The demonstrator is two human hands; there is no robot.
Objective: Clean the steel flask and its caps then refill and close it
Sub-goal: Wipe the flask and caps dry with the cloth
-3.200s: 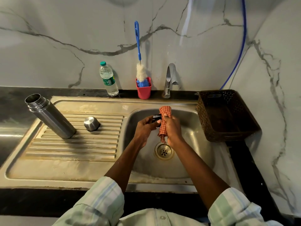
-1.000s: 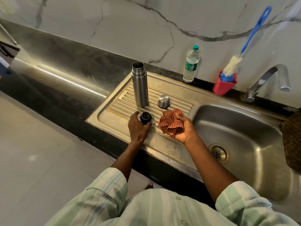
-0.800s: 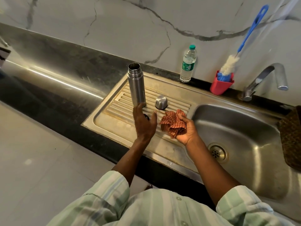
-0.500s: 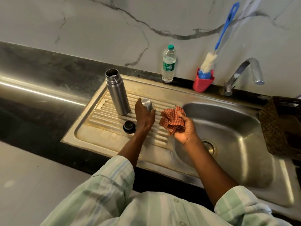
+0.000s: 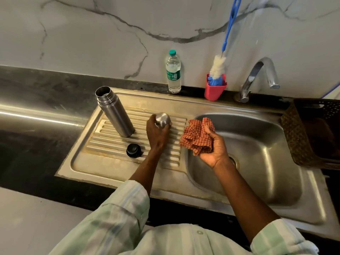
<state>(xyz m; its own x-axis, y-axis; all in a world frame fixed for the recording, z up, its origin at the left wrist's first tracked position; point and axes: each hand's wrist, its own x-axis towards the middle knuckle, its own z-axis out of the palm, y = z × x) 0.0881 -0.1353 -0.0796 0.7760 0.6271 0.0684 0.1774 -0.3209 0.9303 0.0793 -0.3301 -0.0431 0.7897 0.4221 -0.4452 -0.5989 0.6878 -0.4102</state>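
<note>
Left hand (image 5: 157, 134) grips the steel cap (image 5: 162, 120) with curled fingers on the ribbed drainboard (image 5: 114, 146). Right hand (image 5: 211, 146) clutches the bunched checked cloth (image 5: 196, 137) at the cap's 3 o'clock. Steel flask (image 5: 115, 112) stands open-mouthed at 9 o'clock; black inner cap (image 5: 132, 150) rests at 7 o'clock. Water bottle (image 5: 173, 72) stands at 12 o'clock.

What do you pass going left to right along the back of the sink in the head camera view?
Steel flask → water bottle → red holder with the bottle brush → tap → brown basket.
</note>
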